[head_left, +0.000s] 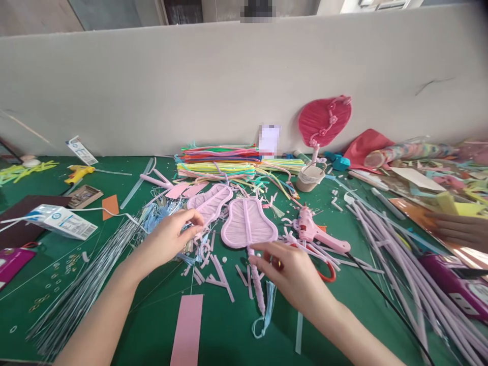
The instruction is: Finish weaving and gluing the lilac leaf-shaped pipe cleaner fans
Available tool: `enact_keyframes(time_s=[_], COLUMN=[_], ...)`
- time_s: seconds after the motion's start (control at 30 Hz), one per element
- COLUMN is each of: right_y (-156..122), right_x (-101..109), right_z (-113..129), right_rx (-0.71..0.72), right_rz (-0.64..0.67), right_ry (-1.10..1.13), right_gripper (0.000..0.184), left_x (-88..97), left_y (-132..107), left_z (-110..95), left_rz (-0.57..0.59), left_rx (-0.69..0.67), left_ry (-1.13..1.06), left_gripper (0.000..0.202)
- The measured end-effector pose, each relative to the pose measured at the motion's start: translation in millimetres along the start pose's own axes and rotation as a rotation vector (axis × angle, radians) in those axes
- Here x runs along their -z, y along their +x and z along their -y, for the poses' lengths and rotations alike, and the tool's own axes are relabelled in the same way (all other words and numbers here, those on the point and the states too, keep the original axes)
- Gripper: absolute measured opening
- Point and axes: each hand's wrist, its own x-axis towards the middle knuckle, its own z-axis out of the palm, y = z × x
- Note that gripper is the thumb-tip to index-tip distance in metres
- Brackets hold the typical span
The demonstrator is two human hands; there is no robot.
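A lilac hand fan [235,229] made of fuzzy stems lies on the green table, with a wrapped handle and a light-blue tassel [270,305] at its lower end. My right hand [284,264] has thumb and fingers closed on the top of that handle, just below the fan's face. My left hand [179,231] hovers beside a second lilac fan [213,201], fingers curved and apart from the thumb, holding nothing that I can see. Cut lilac stem pieces [221,277] are scattered between my hands. Right of the fan rests a pink glue gun [320,235].
Bundles of coloured pipe cleaners [217,168] lie by the grey partition [152,91]. A red fan [324,122] stands in a small pot [310,178]. Metal wires [91,274], a milk carton [63,221] and long lilac stems [404,264] flank my arms. Another person's hand [461,229] is at right.
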Motion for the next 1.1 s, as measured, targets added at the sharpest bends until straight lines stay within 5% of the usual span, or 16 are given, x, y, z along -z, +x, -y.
enact_keyframes(time_s=[0.1,0.2,0.5,0.63,0.83,0.97,1.1], right_y=[10,19,23,22,23,20,20], right_x=[8,8,2,2,0,-5,-7], right_z=[6,7,-4,-7,-12,-14,-15], right_rx=[-0.06,-0.112,-0.15,-0.151,-0.241,-0.243,-0.198], right_rz=[-0.064,-0.024,0.056,0.187,0.387,0.412,0.335], right_ry=[0.408,0.715,0.95,0.996,0.961,0.945,0.705], right_gripper=[0.031,0.031,0.022,0.023,0.025,0.025,0.017], left_x=[-6.3,-21.3,-40.2,-46.0,-49.4,-48.0,-46.5], left_y=[-1,5,15,16,12,10,8], left_z=[-24,-39,-36,-27,-23,-25,-30], left_rz=[0.164,0.206,0.238,0.144,-0.171,-0.202,-0.267], left_rx=[-0.062,-0.113,-0.179,-0.287,-0.593,-0.649,-0.743], left_ry=[-0.21,-0.272,-0.29,-0.201,0.17,0.251,0.395], left_gripper=[0.016,0.014,0.018,0.018,0.022,0.023,0.019])
